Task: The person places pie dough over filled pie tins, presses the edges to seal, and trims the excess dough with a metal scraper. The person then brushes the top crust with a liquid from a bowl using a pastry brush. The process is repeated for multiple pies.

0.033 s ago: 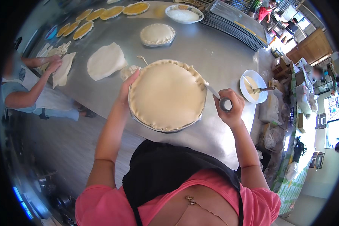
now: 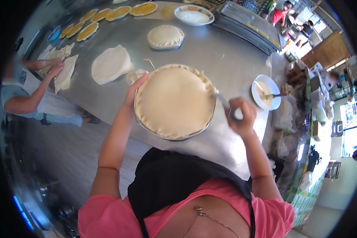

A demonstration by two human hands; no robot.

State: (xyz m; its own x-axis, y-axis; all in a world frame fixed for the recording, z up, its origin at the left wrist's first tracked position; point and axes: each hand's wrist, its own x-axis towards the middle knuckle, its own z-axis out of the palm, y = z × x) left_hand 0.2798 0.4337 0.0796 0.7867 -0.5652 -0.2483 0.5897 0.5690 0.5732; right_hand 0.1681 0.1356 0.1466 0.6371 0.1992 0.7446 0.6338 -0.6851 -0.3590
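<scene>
A large pie (image 2: 174, 103) with a pale, unbaked dough lid and a crimped rim sits in a round metal pan in front of me, lifted a little off the table. My left hand (image 2: 135, 90) grips the pan's left side, fingers mostly hidden beneath it. In my right hand (image 2: 242, 115) is a knife (image 2: 222, 99) with a thick grey handle, its end facing me. The blade, smeared by motion, reaches the right rim of the pie. Behind the pie lies a small dough scrap (image 2: 137, 76).
On the metal table (image 2: 214, 59) are a second covered pie (image 2: 166, 37), a dough sheet (image 2: 112, 65), several yellow-filled pies (image 2: 117, 13), a bowl of white powder (image 2: 193, 16), stacked trays (image 2: 246, 25), and a bowl with brush (image 2: 265, 92). A co-worker (image 2: 31, 91) handles dough at left.
My right hand and the knife have moved slightly down toward me along the pie's right rim. The pie has shifted very slightly left; my left hand keeps its hold.
</scene>
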